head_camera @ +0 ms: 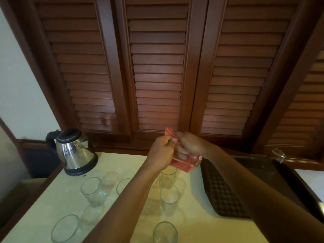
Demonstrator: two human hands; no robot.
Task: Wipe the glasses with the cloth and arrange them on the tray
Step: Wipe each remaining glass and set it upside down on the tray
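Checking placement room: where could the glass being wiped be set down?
The dark tray at right shows bare floor between its left rim and the right forearm; one glass sits at its far corner. The table is bare between the kettle and the hands. The standing glasses crowd the nearer table.

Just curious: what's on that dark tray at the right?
One glass sits at the far end of the tray. Its near bumpy surface shows nothing else; the right forearm covers a strip, so that part is hidden.

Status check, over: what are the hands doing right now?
Left hand and right hand both grip pink cloth around one glass. One glass on tray. Nothing in the way.
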